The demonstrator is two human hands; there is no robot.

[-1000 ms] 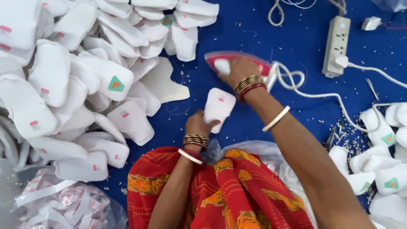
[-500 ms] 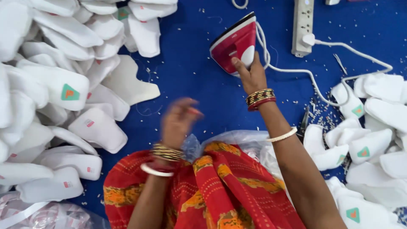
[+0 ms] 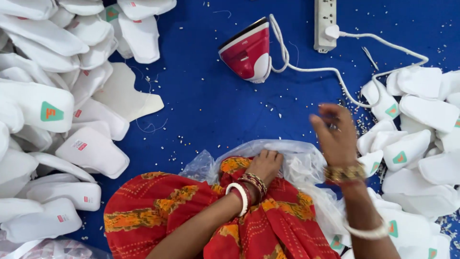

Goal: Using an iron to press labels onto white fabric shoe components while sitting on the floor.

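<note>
Plastic bag: clear, crumpled, lying in the person's lap over red and orange patterned cloth, at the lower middle of the head view, its upper edge spilling onto the blue work surface.

Left hand: fingers curled down into the plastic bag at its middle, pressing or gripping the film; whether anything lies under the fingers cannot be told. Bangles, white and red-gold, at the wrist.

Right hand: raised just above the right edge of the plastic bag, blurred, fingers loosely bent and partly spread; it appears to hold nothing, though the blur leaves this unsure. Gold bangles at the wrist, a white one farther up the forearm.

Electric iron: red and white, stood on its heel on the blue work surface, well apart from both hands, above the lap.

White cord: runs from the electric iron in a loop to the right and back up to a plug in the power strip at the top edge.

White padded pieces, left pile: many, overlapping, some with small red or green labels.

White padded pieces, right pile: heaped just beside the right hand, several with green triangular marks.

Small pale specks: scattered across the blue work surface.
</note>
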